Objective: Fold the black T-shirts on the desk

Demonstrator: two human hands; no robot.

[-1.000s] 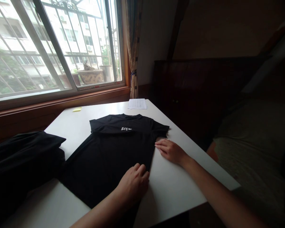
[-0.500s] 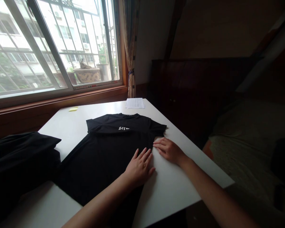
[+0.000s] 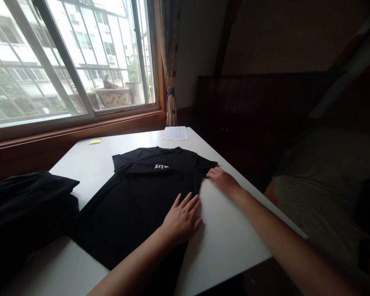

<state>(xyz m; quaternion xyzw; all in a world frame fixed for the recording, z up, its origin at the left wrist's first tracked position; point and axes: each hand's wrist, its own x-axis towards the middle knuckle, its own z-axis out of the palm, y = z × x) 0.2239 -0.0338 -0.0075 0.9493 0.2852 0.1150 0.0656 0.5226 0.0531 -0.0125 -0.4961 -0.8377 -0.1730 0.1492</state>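
Observation:
A black T-shirt point(image 3: 132, 197) with a small white print on its chest lies spread out on the white table point(image 3: 231, 230), collar toward the far side. My left hand point(image 3: 182, 218) rests flat on the shirt's right side edge, fingers spread. At the hem of the right sleeve, my right hand point(image 3: 223, 180) has its fingers drawn together on the cloth; the fingertips are partly hidden. The bottom of the shirt runs beneath my left forearm toward the near table edge.
A heap of dark cloth point(image 3: 31, 205) sits on the left of the table. Papers point(image 3: 175, 132) and a yellow note pad point(image 3: 95, 141) lie near the far edge. Beyond are a barred window point(image 3: 111, 61) and a tied curtain point(image 3: 170, 82).
My right hand has moved away from me and slightly right, from the shirt's side below the sleeve to the sleeve hem. My left hand has stayed nearly in place.

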